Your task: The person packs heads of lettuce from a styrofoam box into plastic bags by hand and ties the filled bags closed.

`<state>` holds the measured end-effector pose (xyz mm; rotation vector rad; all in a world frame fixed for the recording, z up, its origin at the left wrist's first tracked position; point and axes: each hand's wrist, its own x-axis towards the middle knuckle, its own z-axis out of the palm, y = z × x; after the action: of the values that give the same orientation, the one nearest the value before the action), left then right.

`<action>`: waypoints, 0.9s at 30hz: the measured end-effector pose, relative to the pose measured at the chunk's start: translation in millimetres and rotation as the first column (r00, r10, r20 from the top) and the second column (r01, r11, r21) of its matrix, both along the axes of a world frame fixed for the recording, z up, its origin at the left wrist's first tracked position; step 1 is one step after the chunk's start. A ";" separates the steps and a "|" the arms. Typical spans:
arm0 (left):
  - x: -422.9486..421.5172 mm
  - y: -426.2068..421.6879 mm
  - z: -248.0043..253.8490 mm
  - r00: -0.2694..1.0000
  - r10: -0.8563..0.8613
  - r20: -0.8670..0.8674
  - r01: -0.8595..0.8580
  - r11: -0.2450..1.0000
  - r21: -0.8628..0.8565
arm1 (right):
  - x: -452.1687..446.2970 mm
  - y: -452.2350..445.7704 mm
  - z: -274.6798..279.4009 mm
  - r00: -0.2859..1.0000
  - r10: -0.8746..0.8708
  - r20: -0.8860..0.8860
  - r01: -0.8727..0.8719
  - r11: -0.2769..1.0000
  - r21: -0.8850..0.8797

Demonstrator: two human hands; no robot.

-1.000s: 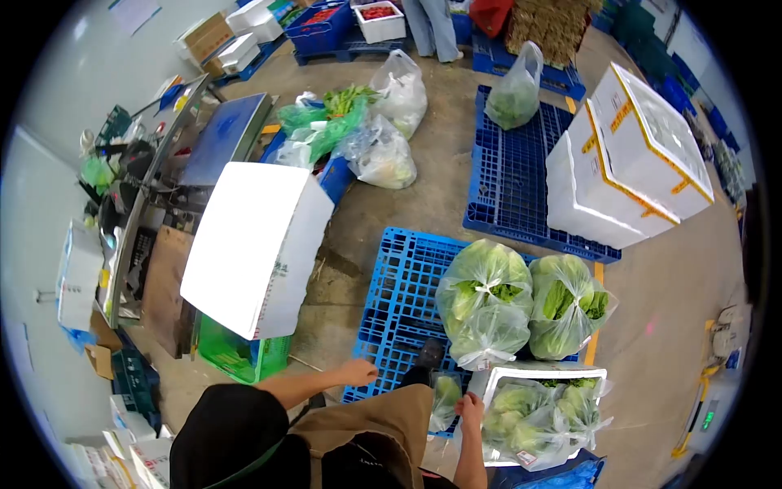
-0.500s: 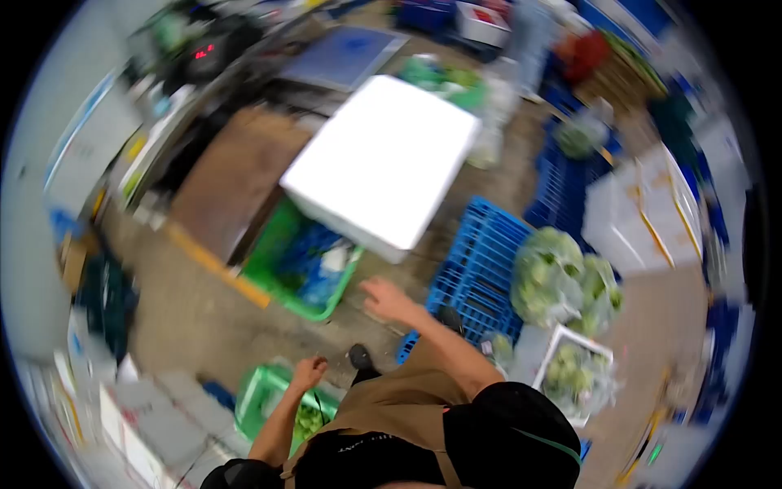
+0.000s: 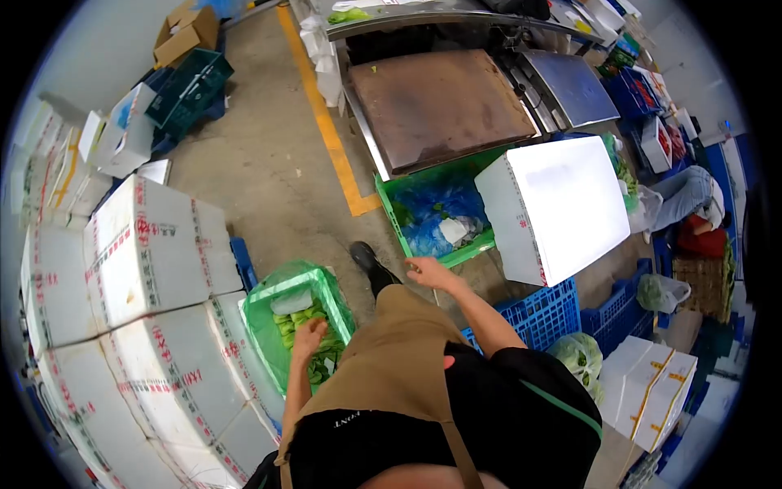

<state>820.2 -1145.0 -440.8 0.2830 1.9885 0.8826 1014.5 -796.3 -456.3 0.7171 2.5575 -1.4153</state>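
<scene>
Hanging your left hand [image 3: 309, 335] over greens [image 3: 331, 348], your right hand [image 3: 429, 272] by bin [image 3: 472, 252] edge, both curled, grips unclear, floor [image 3: 244, 171] ahead

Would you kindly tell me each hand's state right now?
Left hand: over the greens; cannot tell whether it holds any.
Right hand: partly open, nothing visible held.

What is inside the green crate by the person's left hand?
Leafy greens, and what looks like pale plastic. The left hand hides some greens; whatever lies beneath the top layer is covered.
</scene>
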 end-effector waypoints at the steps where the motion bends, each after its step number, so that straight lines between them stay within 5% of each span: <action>1: -22.8 13.9 -5.0 0.998 -0.030 -0.048 0.032 0.999 0.033 | 5.5 -2.9 -6.8 0.999 -0.004 0.039 0.005 1.000 -0.029; 4: -94.6 60.1 -9.6 0.996 -0.039 -0.085 0.047 0.994 0.103 | 42.2 5.4 -68.5 0.940 0.077 0.332 -0.033 0.990 -0.136; 5: -123.6 74.7 -6.5 0.995 -0.006 -0.096 0.018 0.992 0.129 | 63.4 5.1 -72.1 0.986 -0.023 0.165 0.030 0.999 -0.044; 6: -149.5 83.8 -23.1 0.986 -0.033 -0.166 0.055 0.990 0.132 | 78.6 11.2 -98.2 0.909 -0.177 0.376 0.251 0.956 -0.155; 7: -177.4 101.4 -13.8 0.979 -0.086 -0.185 0.098 0.994 0.055 | 110.9 12.8 -140.1 0.735 -0.512 0.444 0.678 0.576 -0.457; 8: -199.2 114.4 1.2 0.971 -0.151 -0.187 0.147 0.988 -0.035 | 111.3 22.7 -139.4 0.518 -0.629 0.580 0.847 0.473 -0.243; 9: -222.6 121.2 -0.9 0.934 -0.215 -0.285 0.212 0.976 -0.044 | 141.3 29.2 -178.2 0.565 -0.592 0.575 0.819 0.489 -0.301; 11: -268.6 131.5 16.3 0.945 -0.164 -0.283 0.183 0.982 0.043 | 82.0 60.3 -98.4 0.322 -0.408 0.854 0.824 0.565 -0.040; 14: -317.2 148.2 37.6 0.991 0.028 -0.134 -0.005 0.985 0.172 | -6.0 105.7 -48.3 0.655 -0.423 0.626 0.675 0.700 -0.233; 16: -360.6 136.8 30.1 0.985 0.097 -0.146 -0.074 0.985 0.157 | -80.7 148.9 -69.6 0.806 -0.275 0.524 0.472 0.832 -0.290; 20: -379.9 103.1 -17.4 0.976 0.103 -0.191 -0.103 0.995 0.013 | -254.6 166.4 16.5 0.866 -0.308 0.393 0.425 0.869 -0.255; 27: -455.6 122.4 -12.1 0.987 0.071 -0.141 -0.071 0.997 0.003 | -406.5 164.7 -14.4 0.945 -0.162 0.286 0.266 0.888 -0.376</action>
<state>364.6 -1022.6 -452.9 0.2820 2.1415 0.9279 608.0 -631.6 -470.7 1.0466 1.9474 -1.7295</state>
